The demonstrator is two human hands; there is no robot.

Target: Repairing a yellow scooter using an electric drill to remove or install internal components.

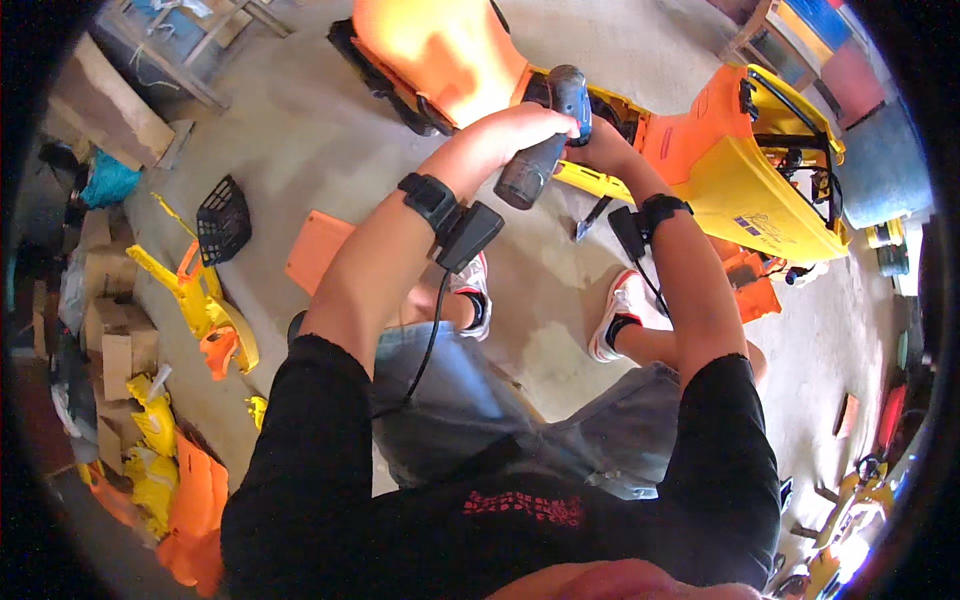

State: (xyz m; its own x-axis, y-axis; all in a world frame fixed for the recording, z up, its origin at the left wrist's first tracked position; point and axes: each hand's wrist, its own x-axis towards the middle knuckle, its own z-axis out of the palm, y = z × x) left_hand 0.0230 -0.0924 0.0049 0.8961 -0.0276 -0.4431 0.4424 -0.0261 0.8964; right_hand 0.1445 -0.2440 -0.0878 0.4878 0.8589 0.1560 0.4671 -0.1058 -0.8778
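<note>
Head view. A blue and black power tool (532, 172) is held in front of the person, over the middle of an orange-and-yellow vehicle body (740, 205). The left grip (550, 122) is closed on the tool, its thumb lying across the casing between the blue head and the thick black end. The right grip (600, 148) lies against the tool's right side; its fingers are largely hidden, and whether they are closed cannot be told. Each wrist bears a black strap with a small cabled box. Just below the grips runs a narrow yellow strip (596, 181) of the body. On the concrete floor (550, 290), to the left, lie a flat orange panel (316, 250), a black lattice basket (222, 220) and, near the basket, yellow-and-orange body parts (205, 305). Cardboard boxes (128, 352) stand along the left edge; a blue drum (885, 165) stands at the far right.
</note>
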